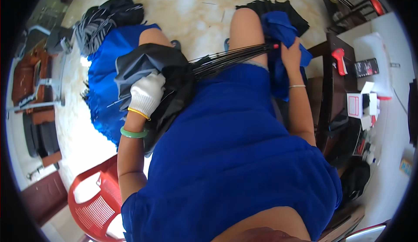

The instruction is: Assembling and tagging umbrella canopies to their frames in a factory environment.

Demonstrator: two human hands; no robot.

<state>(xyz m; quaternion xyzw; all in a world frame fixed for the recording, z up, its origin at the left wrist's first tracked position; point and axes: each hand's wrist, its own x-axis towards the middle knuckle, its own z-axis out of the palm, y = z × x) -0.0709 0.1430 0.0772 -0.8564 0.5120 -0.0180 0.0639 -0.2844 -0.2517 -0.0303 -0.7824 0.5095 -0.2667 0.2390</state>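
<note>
Across my lap lies an umbrella frame with a bundle of thin black ribs (230,59). Its left end runs into a bunched black and grey umbrella canopy (146,61). My left hand (147,93), in a white knit glove with a yellow cuff edge, is closed on this canopy over my left thigh. Bare and closed, my right hand (291,55) grips a blue cloth (276,24) beside my right knee. A small red tip shows by that hand, at the right end of the ribs. The fingertips of both hands are partly hidden.
Blue fabric (106,63) spreads on the floor at my left, below a black and grey fabric pile (106,17). More black fabric (296,17) lies beyond my right knee. A red plastic chair (98,198) stands lower left. A red-handled tool (338,61) rests on the dark cabinet (333,85).
</note>
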